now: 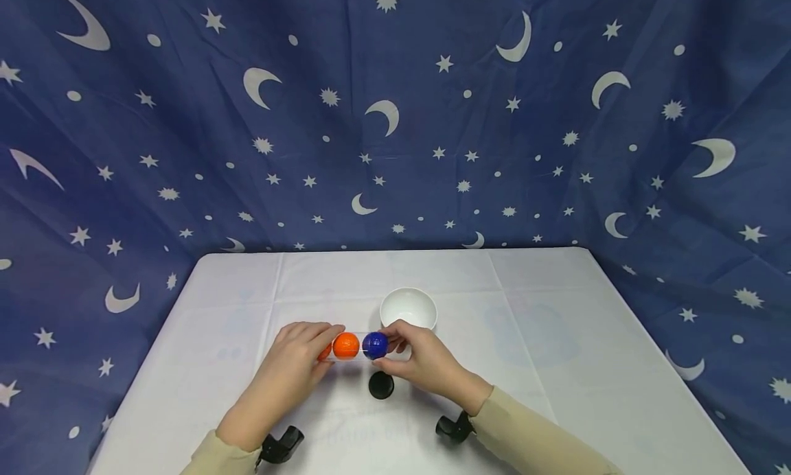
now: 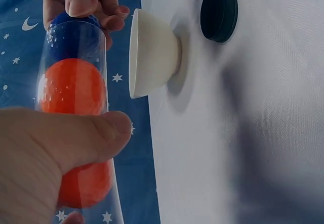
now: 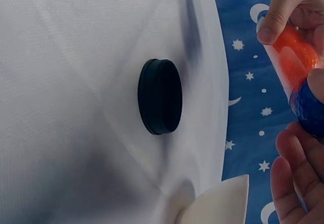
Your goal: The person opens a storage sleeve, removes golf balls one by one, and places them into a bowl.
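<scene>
My left hand (image 1: 296, 357) grips a clear tube (image 2: 48, 64) from the side, its thumb lying across the plastic. Inside the tube is an orange ball (image 1: 346, 346), and a second orange ball (image 2: 86, 186) shows below the thumb in the left wrist view. A blue ball (image 1: 374, 346) with a dimpled surface sits partly inside the tube's right end. Thumb and fingers of my right hand (image 1: 429, 362) pinch this blue ball. The tube is held nearly level above the table. A round black lid (image 1: 381, 385) lies on the cloth below the hands.
Just behind the right hand stands a white bowl (image 1: 408, 307). White cloth covers the table (image 1: 556, 324). A blue curtain (image 1: 420, 118) with moons and stars hangs behind it. Black wrist mounts (image 1: 456, 428) sit at both sleeves.
</scene>
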Available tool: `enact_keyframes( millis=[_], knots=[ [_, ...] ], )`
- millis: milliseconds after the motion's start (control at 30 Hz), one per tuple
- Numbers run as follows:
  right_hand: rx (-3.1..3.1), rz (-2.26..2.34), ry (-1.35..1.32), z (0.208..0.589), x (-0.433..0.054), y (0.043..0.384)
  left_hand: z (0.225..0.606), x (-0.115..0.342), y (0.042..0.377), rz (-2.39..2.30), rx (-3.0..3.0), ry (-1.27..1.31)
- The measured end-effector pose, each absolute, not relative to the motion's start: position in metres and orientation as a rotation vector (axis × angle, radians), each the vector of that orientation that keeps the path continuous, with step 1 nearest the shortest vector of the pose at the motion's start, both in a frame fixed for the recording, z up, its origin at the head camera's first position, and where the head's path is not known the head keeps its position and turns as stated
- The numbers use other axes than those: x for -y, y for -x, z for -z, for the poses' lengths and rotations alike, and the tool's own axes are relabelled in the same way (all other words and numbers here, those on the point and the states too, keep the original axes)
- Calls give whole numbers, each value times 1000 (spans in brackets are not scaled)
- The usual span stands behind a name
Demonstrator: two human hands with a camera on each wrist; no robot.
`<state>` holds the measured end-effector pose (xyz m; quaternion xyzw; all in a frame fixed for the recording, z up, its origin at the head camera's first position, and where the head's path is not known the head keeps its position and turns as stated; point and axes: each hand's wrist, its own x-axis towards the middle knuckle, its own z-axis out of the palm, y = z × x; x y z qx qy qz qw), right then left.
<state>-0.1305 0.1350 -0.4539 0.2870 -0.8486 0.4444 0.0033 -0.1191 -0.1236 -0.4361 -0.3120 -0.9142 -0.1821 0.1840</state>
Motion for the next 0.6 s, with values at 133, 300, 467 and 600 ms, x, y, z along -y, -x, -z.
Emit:
enact_keyframes(
  millis=[133, 300, 467, 600],
  knots=[
    [2648, -1399, -897, 451, -136, 131, 437, 125, 118, 525, 2574, 877],
    [2630, -1411, -900, 451, -139, 133, 435, 127, 117, 527, 2587, 867],
    [2612, -1418, -869, 449, -145, 138, 434, 129, 117, 517, 2613, 847],
    [2594, -1384, -807, 448, -151, 144, 434, 130, 117, 511, 2602, 848]
  ],
)
